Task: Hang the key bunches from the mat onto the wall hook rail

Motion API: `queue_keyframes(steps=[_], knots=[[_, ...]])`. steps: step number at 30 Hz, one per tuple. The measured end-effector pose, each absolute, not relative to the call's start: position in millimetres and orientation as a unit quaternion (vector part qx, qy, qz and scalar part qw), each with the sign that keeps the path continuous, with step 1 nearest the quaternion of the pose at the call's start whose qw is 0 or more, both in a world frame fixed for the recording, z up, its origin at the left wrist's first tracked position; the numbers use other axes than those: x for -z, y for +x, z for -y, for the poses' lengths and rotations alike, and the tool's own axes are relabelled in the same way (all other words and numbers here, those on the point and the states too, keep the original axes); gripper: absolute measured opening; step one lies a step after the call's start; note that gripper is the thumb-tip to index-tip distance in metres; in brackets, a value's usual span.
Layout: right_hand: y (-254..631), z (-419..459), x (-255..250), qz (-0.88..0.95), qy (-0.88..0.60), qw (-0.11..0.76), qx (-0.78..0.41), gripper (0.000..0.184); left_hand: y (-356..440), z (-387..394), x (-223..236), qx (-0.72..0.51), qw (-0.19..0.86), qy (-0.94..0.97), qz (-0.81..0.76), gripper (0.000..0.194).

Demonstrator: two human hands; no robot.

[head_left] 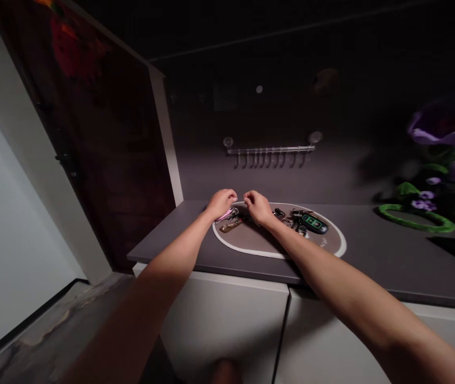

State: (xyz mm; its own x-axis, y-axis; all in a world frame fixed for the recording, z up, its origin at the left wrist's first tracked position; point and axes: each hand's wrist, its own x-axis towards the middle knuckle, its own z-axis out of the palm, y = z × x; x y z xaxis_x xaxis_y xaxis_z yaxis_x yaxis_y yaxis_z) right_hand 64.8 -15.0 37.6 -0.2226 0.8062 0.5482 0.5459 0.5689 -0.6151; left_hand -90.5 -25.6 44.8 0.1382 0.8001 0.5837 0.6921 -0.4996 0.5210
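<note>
Grip: The fingers of the left hand (221, 204) and of the right hand (258, 207) are curled inward, with the fingertips of each drawn together; whether anything small is pinched in either cannot be told.
Hands: Both are held above the far part of an oval mat (247, 251), facing each other and apart, perhaps so that small items can be worked by the fingertips.
Left side of mat: A pink item (224, 215) and a metal ring (234, 212) are seen just beside the left hand; a brown item (230, 227) is laid flat nearer the front edge.
Right side of mat: A black key fob (311, 223) with green-marked buttons is rested face up beside a cluster of small dark and metallic pieces, too blurred to be named. The loose items are probably gathered here to be kept together within reach.
Bench: The mat is set on a dark grey bench (179, 226), above white cabinet doors (227, 314).
Wall: A transparent hook rail (271, 150) is fixed behind the mat by round mounts, likely so that small things can be hung.
Far right: Purple flowers (451, 125) and a fuzzy green ring (445, 226) are placed on the bench.
</note>
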Motion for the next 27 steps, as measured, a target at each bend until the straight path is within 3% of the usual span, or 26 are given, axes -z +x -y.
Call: queue_keyframes(steps=[4,13,27], knots=[[66.6,11.0,-29.2,0.813,-0.427,0.381,-0.105,0.015,-100.5,23.4,-38.8,-0.402,0.111,0.763,-0.494,0.003],[64.0,6.6,-21.5,0.823,-0.455,0.318,-0.121,0.013,-111.0,23.9,-42.4,-0.290,0.012,0.831,-0.475,0.006],[64.1,9.3,-24.1,0.820,-0.466,0.308,-0.123,0.014,-107.3,30.1,-40.8,-0.225,-0.018,0.840,-0.493,0.014]])
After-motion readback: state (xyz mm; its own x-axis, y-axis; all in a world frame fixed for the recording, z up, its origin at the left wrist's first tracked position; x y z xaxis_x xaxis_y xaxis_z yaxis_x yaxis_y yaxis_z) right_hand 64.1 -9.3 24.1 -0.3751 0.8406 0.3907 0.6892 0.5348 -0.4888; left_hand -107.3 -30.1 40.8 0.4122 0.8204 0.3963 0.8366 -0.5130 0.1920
